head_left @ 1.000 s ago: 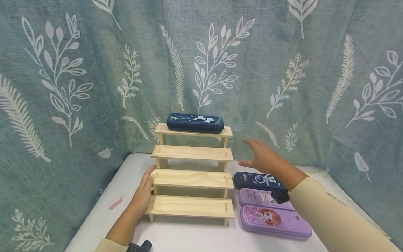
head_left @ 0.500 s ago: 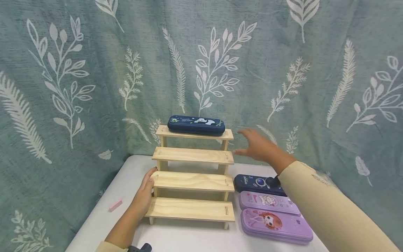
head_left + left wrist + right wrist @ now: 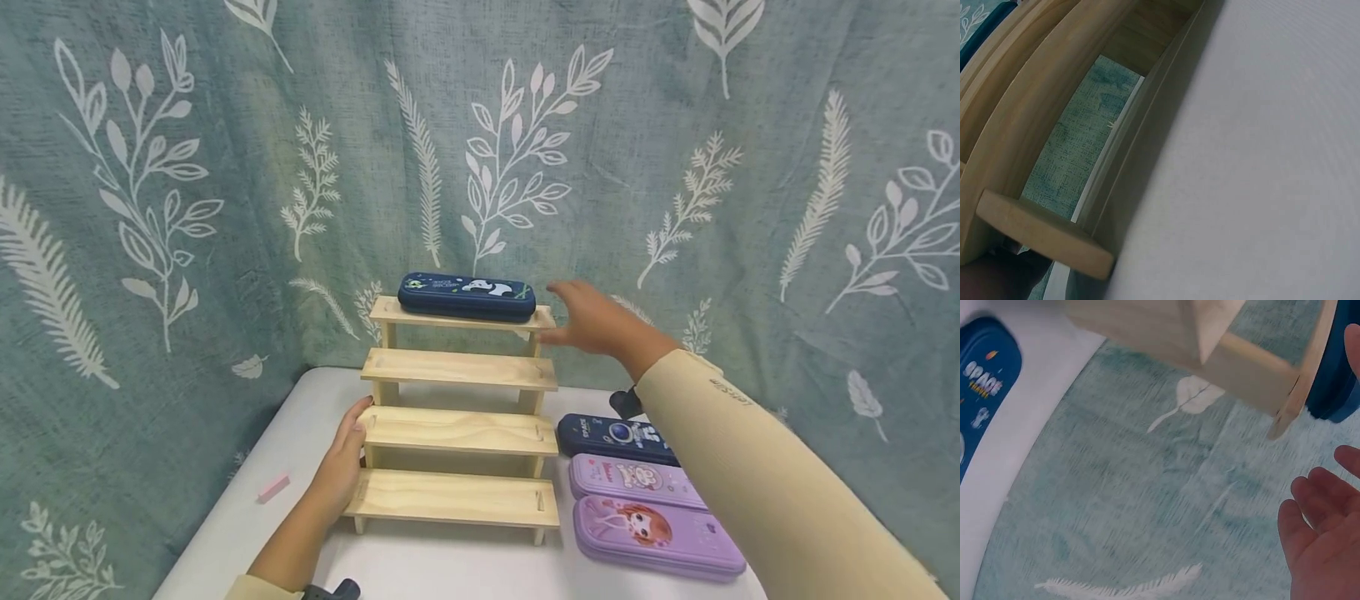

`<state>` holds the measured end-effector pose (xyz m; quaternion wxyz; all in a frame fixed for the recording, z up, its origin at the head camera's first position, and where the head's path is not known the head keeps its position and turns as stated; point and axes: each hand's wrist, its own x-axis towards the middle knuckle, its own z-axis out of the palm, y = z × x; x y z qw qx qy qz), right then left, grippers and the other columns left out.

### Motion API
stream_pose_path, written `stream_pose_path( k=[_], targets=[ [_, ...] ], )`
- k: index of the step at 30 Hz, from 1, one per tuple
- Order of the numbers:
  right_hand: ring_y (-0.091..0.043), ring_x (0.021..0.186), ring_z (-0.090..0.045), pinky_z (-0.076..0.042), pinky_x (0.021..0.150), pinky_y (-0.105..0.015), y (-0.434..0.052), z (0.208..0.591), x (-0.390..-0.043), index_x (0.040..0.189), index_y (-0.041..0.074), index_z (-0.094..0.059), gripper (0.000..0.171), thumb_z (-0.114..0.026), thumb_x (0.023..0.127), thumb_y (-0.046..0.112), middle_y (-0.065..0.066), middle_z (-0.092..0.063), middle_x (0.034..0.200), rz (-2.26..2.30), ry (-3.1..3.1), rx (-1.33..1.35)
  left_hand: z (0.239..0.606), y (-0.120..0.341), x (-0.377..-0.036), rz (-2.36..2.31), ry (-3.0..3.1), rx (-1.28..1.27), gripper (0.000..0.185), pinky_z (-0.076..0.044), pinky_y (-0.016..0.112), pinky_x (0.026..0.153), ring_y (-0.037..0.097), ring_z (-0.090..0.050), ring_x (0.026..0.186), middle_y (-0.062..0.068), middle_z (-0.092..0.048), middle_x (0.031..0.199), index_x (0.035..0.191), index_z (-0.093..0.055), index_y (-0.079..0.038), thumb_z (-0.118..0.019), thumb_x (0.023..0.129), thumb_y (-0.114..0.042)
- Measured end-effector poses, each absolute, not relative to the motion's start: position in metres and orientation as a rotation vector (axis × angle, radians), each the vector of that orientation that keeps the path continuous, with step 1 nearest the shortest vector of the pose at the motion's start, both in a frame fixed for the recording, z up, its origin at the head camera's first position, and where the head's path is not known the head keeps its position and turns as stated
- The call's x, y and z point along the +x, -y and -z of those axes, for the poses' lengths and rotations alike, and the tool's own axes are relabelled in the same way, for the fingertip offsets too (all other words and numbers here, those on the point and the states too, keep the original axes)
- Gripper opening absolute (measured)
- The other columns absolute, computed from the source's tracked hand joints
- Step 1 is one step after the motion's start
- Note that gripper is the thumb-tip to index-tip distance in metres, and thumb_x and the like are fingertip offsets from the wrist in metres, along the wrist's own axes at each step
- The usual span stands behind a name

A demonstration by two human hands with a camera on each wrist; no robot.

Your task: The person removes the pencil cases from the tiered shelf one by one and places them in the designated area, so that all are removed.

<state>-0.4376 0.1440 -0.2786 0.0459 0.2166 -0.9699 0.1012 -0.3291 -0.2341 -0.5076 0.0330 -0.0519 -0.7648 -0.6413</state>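
A four-step wooden display rack [image 3: 459,369] stands on the white table. On its top step lies a dark blue pencil case [image 3: 467,297] with a panda print. My left hand [image 3: 341,454] holds the rack's left side near the second step from the bottom; most of its fingers are hidden in the left wrist view. At the right end of the top step is my right hand [image 3: 592,319], thumb and fingers spread apart, close to the panda case. In the right wrist view, nothing lies in this hand's palm [image 3: 1329,544].
Right of the rack lie a navy space-print pencil case [image 3: 592,435], a light purple case [image 3: 630,477] and a purple case with a girl print [image 3: 660,533]. A small pink block [image 3: 273,488] is at the left. Leaf-patterned cloth [image 3: 630,125] hangs behind.
My right hand has moved left and up, from above the space-print case to beside the panda case. The left hand has stayed at the rack's side.
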Motion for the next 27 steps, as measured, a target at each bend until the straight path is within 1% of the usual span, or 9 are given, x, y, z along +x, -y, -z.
stream_pose_path(
  k=[3, 6, 9, 12, 16, 21, 27],
  targets=[
    [-0.045, 0.154, -0.029, -0.029, 0.124, -0.062, -0.133, 0.278, -0.440, 0.163, 0.004, -0.029, 0.104, -0.079, 0.089, 0.058, -0.025, -0.032, 0.166, -0.333, 2.947, 0.665, 0.508, 0.234, -0.329, 1.984, 2.358, -0.156, 0.050, -0.004, 0.067, 0.127, 0.033, -0.006, 0.164, 0.000, -0.013, 0.176, 0.165, -0.017, -0.041, -0.014, 0.115, -0.042],
    [-0.045, 0.154, -0.029, -0.031, 0.124, -0.062, -0.120, 0.281, -0.445, 0.166, 0.007, -0.024, 0.110, -0.080, 0.087, 0.060, -0.025, -0.029, 0.167, -0.375, 2.937, 0.672, 0.509, 0.235, -0.329, 1.981, 2.369, -0.141, 0.049, -0.004, 0.068, 0.127, 0.034, -0.006, 0.164, 0.000, -0.013, 0.176, 0.164, -0.018, -0.045, -0.014, 0.115, -0.043],
    [-0.044, 0.155, -0.026, -0.030, 0.124, -0.062, -0.109, 0.284, -0.450, 0.168, 0.009, -0.018, 0.115, -0.080, 0.086, 0.061, -0.024, -0.024, 0.168, -0.428, 2.931, 0.678, 0.509, 0.235, -0.329, 1.977, 2.365, -0.135, 0.049, -0.004, 0.068, 0.127, 0.034, -0.006, 0.163, 0.000, -0.013, 0.176, 0.164, -0.019, -0.045, -0.015, 0.115, -0.043],
    [-0.042, 0.157, -0.024, -0.029, 0.125, -0.061, -0.100, 0.285, -0.454, 0.168, 0.011, -0.016, 0.116, -0.080, 0.086, 0.061, -0.022, -0.021, 0.170, -0.470, 2.924, 0.668, 0.509, 0.234, -0.330, 1.981, 2.352, -0.146, 0.049, -0.003, 0.068, 0.127, 0.034, -0.006, 0.164, 0.001, -0.013, 0.176, 0.164, -0.019, -0.044, -0.015, 0.115, -0.043],
    [-0.039, 0.158, -0.024, -0.030, 0.125, -0.059, -0.089, 0.287, -0.461, 0.168, 0.012, -0.015, 0.115, -0.079, 0.087, 0.062, -0.019, -0.020, 0.171, -0.481, 2.937, 0.642, 0.509, 0.234, -0.330, 1.987, 2.363, -0.139, 0.049, -0.003, 0.069, 0.127, 0.033, -0.005, 0.164, -0.001, -0.014, 0.176, 0.164, -0.019, -0.044, -0.015, 0.115, -0.046],
    [-0.039, 0.158, -0.024, -0.030, 0.125, -0.058, -0.080, 0.291, -0.472, 0.168, 0.011, -0.016, 0.116, -0.077, 0.086, 0.066, -0.020, -0.022, 0.171, -0.503, 2.930, 0.642, 0.509, 0.233, -0.329, 1.987, 2.357, -0.123, 0.051, -0.002, 0.069, 0.126, 0.032, -0.006, 0.164, -0.003, -0.015, 0.175, 0.164, -0.020, -0.044, -0.017, 0.114, -0.050],
    [-0.040, 0.157, -0.025, -0.031, 0.124, -0.060, -0.068, 0.295, -0.480, 0.167, 0.011, -0.020, 0.117, -0.076, 0.084, 0.070, -0.019, -0.024, 0.170, -0.560, 2.914, 0.608, 0.509, 0.236, -0.329, 1.994, 2.346, -0.126, 0.050, -0.001, 0.069, 0.127, 0.033, -0.004, 0.164, -0.001, -0.014, 0.176, 0.164, -0.020, -0.043, -0.017, 0.114, -0.049]
  ],
)
